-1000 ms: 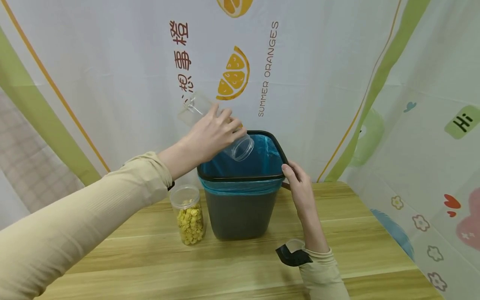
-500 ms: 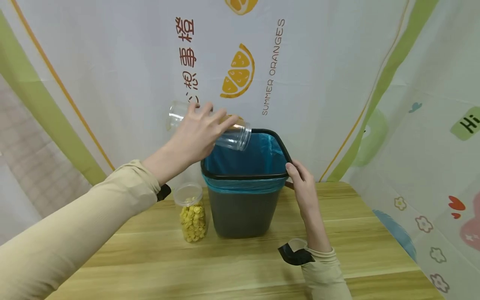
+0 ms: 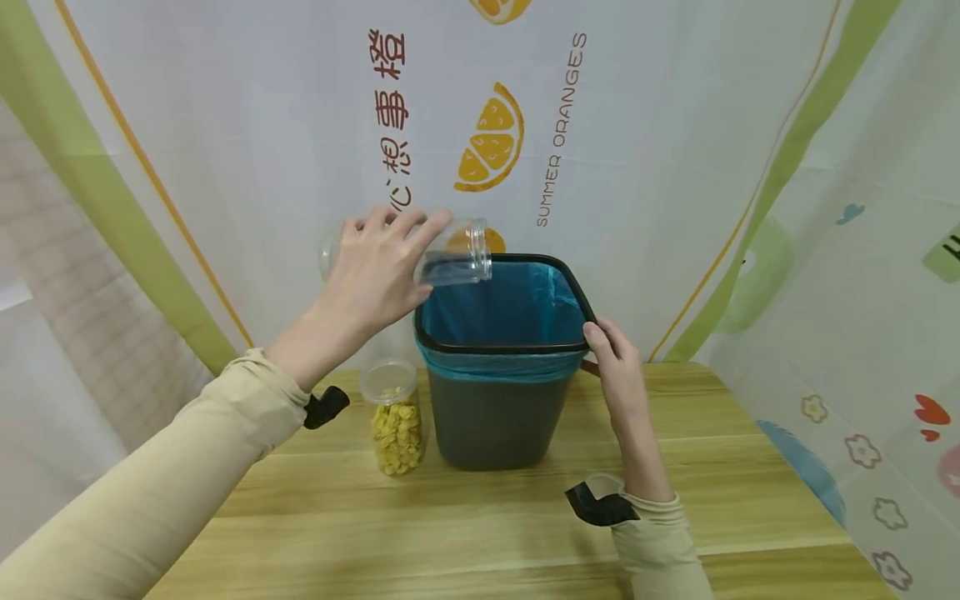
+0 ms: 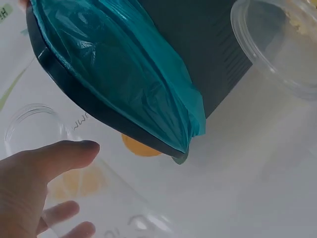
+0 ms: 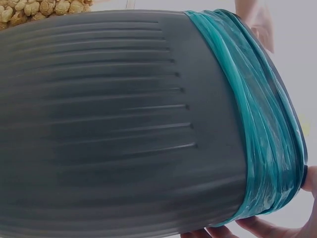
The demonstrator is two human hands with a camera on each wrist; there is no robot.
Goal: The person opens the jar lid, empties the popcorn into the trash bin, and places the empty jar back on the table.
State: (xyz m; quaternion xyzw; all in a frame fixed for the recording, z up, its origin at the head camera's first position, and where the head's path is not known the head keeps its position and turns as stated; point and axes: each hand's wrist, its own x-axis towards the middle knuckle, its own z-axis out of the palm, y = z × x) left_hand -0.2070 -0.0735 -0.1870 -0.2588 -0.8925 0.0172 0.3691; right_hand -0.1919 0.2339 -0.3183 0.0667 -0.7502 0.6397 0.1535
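Note:
My left hand (image 3: 378, 271) grips a clear plastic jar (image 3: 453, 258) around its side, nearly level, its open mouth pointing right above the back left of a trash bin. In the left wrist view the thumb and fingertips lie around the see-through jar (image 4: 34, 126), and no contents show in it. The dark grey trash bin (image 3: 495, 421) stands upright, lined with a blue trash bag (image 3: 502, 367) under a black rim. On the bin's right side my right hand (image 3: 618, 367) holds the rim, thumb on top; the right wrist view shows its fingers (image 5: 262, 228) against the bin's side.
Left of the bin, a lidded clear jar (image 3: 397, 437) of yellow popcorn stands on the wooden table (image 3: 420, 533). A white curtain (image 3: 637, 150) printed with oranges hangs close behind the bin. Black straps show at both wrists.
My left hand has turned the jar from mouth-down over the bin to nearly level, raising its mouth and drawing it left. The right hand keeps hold of the rim. The head view shifts slightly.

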